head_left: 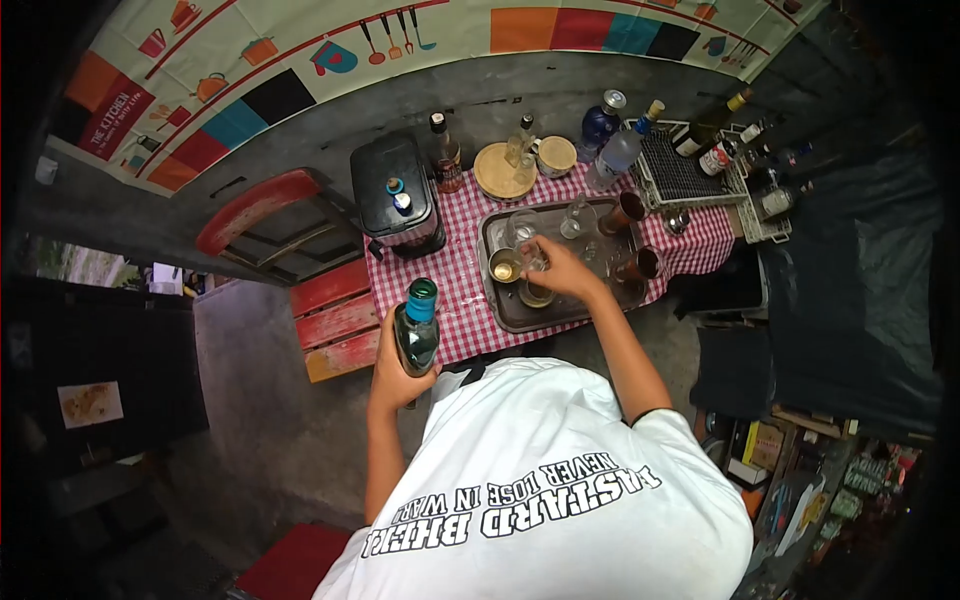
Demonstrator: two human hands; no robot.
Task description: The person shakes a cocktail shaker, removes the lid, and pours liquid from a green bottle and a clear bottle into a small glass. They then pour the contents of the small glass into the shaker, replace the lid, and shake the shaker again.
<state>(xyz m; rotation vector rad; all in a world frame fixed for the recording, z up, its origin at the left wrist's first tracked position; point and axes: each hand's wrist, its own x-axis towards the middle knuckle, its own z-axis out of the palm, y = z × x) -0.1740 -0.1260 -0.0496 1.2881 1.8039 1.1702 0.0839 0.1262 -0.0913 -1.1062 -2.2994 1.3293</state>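
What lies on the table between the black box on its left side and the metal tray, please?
In the head view, only bare red-checked tablecloth lies between the black box and the metal tray; a dark bottle stands further back, near the wall.

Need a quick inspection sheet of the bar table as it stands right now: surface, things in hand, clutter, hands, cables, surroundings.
Surface: small table, red checked cloth, metal tray on it.
Job's things: green bottle with teal cap, upright; small glass over the tray.
Clutter: glasses and copper cups on the tray; black box; round wooden board; bottles along the wall; wire rack.
Hands: left hand grips the bottle; right hand holds the glass.
Cables: nothing seen.
Surroundings: red chair, concrete wall, kitchen-print banner.
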